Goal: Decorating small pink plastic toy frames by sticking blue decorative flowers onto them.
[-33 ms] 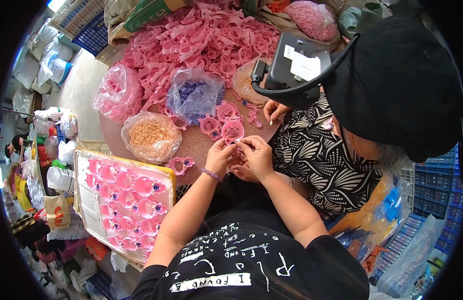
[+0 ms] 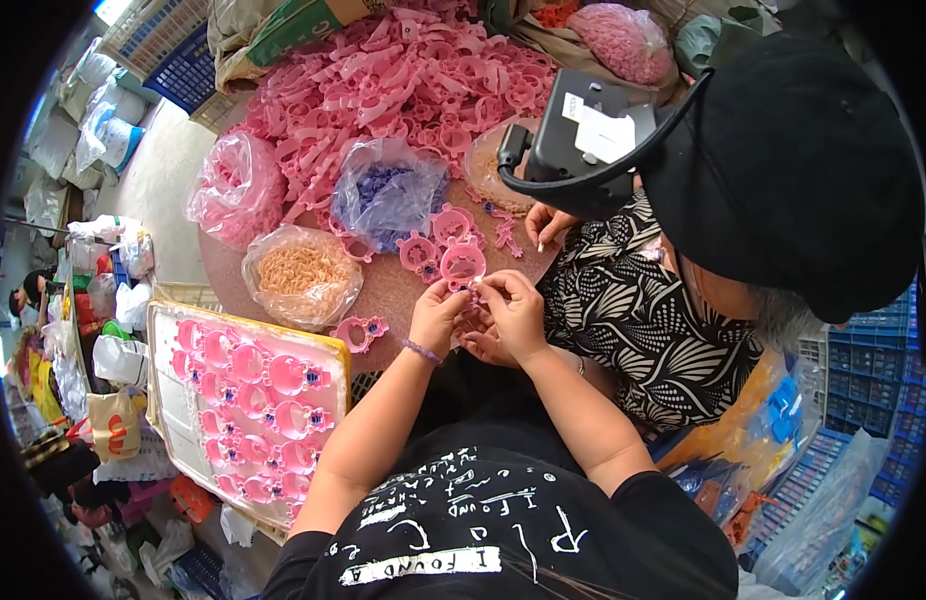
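My left hand (image 2: 437, 318) and my right hand (image 2: 516, 312) meet in front of me at the table's near edge. Both pinch the lower end of a pink plastic ring-shaped part (image 2: 462, 281) with small ears. The fingertips cover whatever small piece sits at the pinch. Just beyond lie more pink ring parts (image 2: 453, 222), some bearing dark blue bits. Another such pink part (image 2: 360, 333) rests alone left of my left hand. A tray (image 2: 248, 415) at my left carries rows of pink ring parts with blue pieces.
A heap of pink plastic parts (image 2: 383, 90) covers the far table. Nearer stand bags of purple-blue pieces (image 2: 388, 200), tan pieces (image 2: 303, 275) and pink pieces (image 2: 238, 190). At right sits a co-worker (image 2: 653, 320) in a black cap, one hand (image 2: 550, 224) over the table. Blue crates (image 2: 863, 370) stand behind.
The pink ring part has shifted very slightly left in my fingers. The co-worker's head has moved a little to the left. My grip looks the same.
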Demonstrator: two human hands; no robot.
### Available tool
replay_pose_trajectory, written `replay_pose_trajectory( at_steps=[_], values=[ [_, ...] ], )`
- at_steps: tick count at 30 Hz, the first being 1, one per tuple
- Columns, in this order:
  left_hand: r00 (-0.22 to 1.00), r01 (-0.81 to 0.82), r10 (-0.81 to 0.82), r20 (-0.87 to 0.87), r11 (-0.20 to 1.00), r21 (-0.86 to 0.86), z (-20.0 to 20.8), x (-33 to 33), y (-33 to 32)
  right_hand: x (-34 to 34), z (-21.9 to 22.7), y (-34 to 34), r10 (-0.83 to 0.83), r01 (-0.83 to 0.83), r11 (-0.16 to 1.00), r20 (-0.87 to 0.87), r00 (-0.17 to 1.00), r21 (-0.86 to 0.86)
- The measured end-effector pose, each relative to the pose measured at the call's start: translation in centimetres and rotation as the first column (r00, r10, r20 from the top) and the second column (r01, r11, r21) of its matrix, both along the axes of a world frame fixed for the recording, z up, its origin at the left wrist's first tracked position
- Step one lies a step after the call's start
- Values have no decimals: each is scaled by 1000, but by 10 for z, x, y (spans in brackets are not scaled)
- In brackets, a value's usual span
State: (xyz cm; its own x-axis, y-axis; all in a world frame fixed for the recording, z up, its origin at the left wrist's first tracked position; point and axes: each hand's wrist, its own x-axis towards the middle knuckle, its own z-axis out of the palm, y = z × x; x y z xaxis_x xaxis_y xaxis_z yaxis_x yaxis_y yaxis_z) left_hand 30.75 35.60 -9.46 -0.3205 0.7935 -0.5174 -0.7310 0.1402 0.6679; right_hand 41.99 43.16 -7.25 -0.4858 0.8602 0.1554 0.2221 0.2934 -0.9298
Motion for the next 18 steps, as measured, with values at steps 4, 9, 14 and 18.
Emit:
replay_pose_trajectory(
  at_steps=[4, 9, 14, 18],
  values=[
    [995, -98, 95, -38, 992, -82, -12, -10, -7, -23, -7, 31, -283, 233, 950, -257, 924, -209],
    [993, -113, 112, -33, 993, -30, -5, -7, 2, -42, -95, 163, -378, 368, 917, -36, 925, -155],
    [977, -213, 214, 6, 974, -77, -9, -14, -31, -113, -4, 91, -378, 384, 919, -79, 922, 92],
    [992, -129, 125, -34, 983, -130, -16, -5, -33, -175, 8, 0, 477, -473, 869, 11, 879, 142]
  ],
)
